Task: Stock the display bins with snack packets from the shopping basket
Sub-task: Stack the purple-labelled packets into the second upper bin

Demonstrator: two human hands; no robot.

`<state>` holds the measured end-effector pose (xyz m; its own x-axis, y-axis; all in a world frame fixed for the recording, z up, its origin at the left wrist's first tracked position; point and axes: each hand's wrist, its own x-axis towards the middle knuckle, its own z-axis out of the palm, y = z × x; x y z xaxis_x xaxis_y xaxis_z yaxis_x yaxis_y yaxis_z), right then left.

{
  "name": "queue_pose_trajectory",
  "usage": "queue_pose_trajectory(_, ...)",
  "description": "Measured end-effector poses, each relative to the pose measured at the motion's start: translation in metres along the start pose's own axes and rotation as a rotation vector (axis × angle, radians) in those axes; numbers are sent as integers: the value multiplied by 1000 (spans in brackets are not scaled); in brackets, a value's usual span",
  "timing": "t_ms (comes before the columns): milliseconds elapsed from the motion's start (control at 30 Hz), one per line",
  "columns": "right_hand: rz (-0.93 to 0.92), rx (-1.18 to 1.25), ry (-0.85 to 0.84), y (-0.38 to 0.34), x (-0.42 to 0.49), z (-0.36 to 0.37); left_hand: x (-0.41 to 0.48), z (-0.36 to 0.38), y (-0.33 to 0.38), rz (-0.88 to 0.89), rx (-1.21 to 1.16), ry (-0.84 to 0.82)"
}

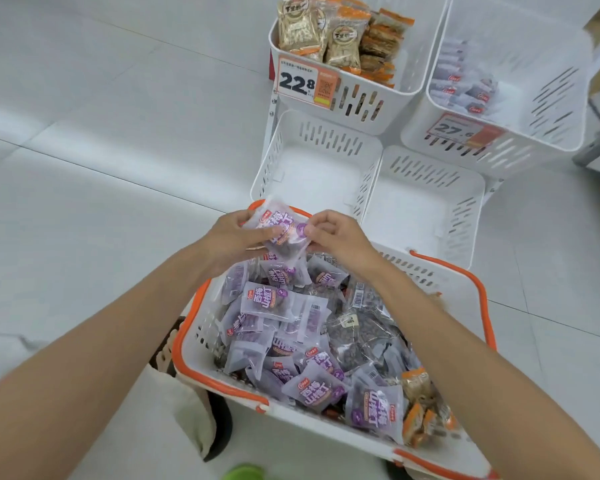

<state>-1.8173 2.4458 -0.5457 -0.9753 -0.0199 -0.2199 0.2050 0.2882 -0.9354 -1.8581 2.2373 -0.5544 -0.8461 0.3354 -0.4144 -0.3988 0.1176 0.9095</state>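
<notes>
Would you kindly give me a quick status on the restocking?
Hands: left hand and right hand pinch one purple packet above shopping basket. Basket heaped with packets. Similar packets in far right bin. Nothing seen blocking the bins.

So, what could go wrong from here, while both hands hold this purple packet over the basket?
1. Wrong bin: the purple packet, pinched between the left hand and right hand, seems to match the pale packets in the far right bin, not the beige and orange packets in the far left bin.
2. Mixed stock: the shopping basket holds purple, dark and orange packets together, so kinds may get confused.
</notes>
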Motion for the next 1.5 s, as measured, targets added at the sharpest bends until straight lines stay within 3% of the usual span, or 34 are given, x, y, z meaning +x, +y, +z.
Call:
queue_pose_trajectory(67, 40, -22, -25, 15, -1, 5, 3, -7, -3, 5, 68, 8)
queue_pose_trajectory(133, 37, -231, -25, 32, 5, 12, 6, -13, -5, 57, 138, 123)
queue_pose_trajectory(300, 133, -586, -85, 63, 17, 29, 0, -16, -6, -5, -54, 204)
queue_pose_trajectory(400, 76, -433, 113, 53, 18, 8, 2, -18, -2, 53, -124, 245)
queue_pose_trajectory(500, 39, -90, 304, 28, 10, -24, 8, -8, 3, 54, -166, 274)
queue_pose_trajectory(600, 29, 252, 250, 10, 1, -33, 17, 24, 10, 32, -166, 118)
queue_pose_trajectory(733, 17, 134, 289, 6, -6, -30, 23, 66, 27, 54, -175, -3)
queue_pose_trajectory(867, -7, -50, 323, -9, -19, -74, 35, 83, 45, 230, 166, 37)
queue_pose_trajectory(1000, -84, -161, 100, -44, -26, -126, 49, 113, 80, 451, 486, -152)
queue_pose_trajectory(1167, -147, -327, 164, -93, -15, -197, 70, 167, 158, 635, 571, -231)
queue_pose_trajectory(1233, -181, -384, 279, -108, -9, -233, 87, 187, 189, 744, 626, -212)
queue_pose_trajectory(1333, -251, -391, 536, -118, 12, -295, 131, 213, 226, 947, 923, -125)
queue_pose_trajectory(1500, -206, -408, 894, -116, 68, -374, 216, 234, 253, 885, 1324, 72)
